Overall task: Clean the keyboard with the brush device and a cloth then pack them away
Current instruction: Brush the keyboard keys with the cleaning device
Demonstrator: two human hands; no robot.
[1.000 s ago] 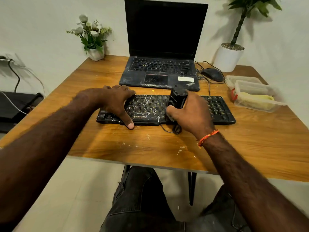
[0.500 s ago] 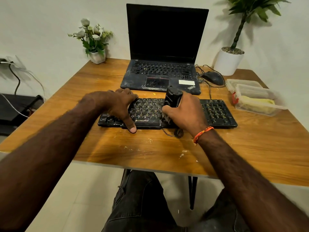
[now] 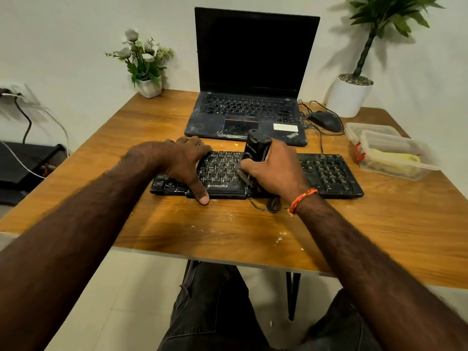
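Observation:
A black keyboard (image 3: 329, 173) lies across the middle of the wooden table (image 3: 379, 231). My left hand (image 3: 182, 163) grips its left part, fingers over the far edge and thumb on the near edge. My right hand (image 3: 273, 171) holds the black brush device (image 3: 255, 148) upright over the keyboard's middle, its bristles down on the keys. A clear plastic container (image 3: 395, 158) with a yellow cloth inside stands at the right.
An open laptop (image 3: 253, 72) sits behind the keyboard, with a black mouse (image 3: 325, 120) and cables to its right. A flower pot (image 3: 147, 64) and a white plant pot (image 3: 350, 95) stand at the back. White crumbs dot the near table.
My right hand has slid the brush device slightly left along the keys. My left hand stays gripping the keyboard.

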